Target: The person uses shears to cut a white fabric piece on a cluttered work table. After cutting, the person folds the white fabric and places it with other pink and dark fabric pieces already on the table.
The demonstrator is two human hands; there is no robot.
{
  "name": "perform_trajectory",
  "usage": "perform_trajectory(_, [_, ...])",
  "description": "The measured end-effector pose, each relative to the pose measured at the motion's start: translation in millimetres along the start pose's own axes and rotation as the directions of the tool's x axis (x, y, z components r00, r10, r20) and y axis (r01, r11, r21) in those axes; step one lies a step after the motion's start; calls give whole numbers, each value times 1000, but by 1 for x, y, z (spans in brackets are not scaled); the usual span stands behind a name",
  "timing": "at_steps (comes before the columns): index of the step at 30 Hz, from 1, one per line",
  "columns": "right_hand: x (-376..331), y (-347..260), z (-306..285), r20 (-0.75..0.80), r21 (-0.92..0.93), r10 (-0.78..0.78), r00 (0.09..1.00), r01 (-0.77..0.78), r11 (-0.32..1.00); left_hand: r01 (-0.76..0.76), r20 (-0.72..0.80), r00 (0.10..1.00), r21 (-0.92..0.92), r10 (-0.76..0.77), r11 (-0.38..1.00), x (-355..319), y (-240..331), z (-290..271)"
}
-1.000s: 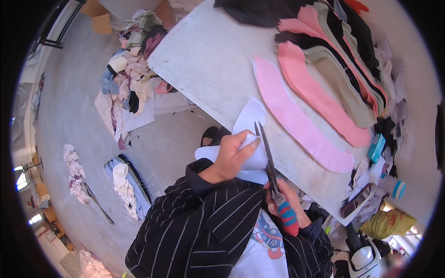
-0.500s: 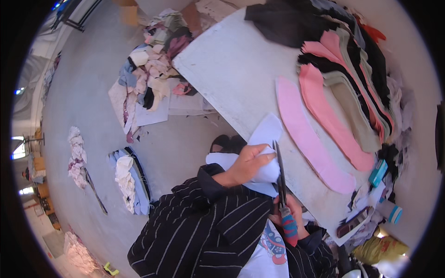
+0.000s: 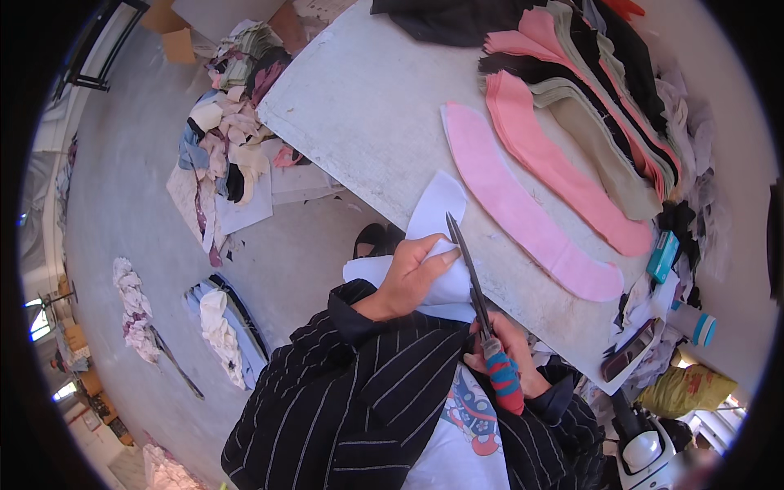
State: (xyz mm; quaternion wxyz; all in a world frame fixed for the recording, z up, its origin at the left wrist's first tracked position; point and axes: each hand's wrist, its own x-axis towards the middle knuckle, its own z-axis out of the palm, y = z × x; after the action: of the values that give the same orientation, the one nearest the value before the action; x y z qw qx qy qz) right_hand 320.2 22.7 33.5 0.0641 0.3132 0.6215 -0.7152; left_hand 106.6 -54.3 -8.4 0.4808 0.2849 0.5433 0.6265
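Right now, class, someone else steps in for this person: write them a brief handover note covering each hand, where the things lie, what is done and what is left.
Left hand: grips the white fabric piece at the table edge.
Right hand: holds the scissors by the red and blue handles, blades along the white piece.
Done: pink cut shapes lie in a row on the table, overlapping darker ones.
Left: the white piece is partly rounded; its lower part looks uncut.

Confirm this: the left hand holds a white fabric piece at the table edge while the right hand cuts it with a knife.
Not quite. The head view shows the right hand working scissors, not a knife. The rest holds: the left hand grips the white fabric piece at the edge of the table.
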Motion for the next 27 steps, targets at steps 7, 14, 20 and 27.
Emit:
perform_trajectory(7, [-1,-4,-1,37,56,-39,999,37,998,148,26,989,-230,-146,962,7,-2,-22])
perform_trajectory(14, [3,-10,-10,3,268,49,999,-48,962,23,-33,999,-171,-29,985,12,-9,-34])
perform_trajectory(20, [15,-3,-14,-63,-203,-82,995,68,977,32,-237,970,-130,-62,991,17,-4,-37])
perform_trajectory(27, [25,-15,-5,-144,-562,-217,966,100,821,60,-259,955,-301,-142,952,25,-8,-43])
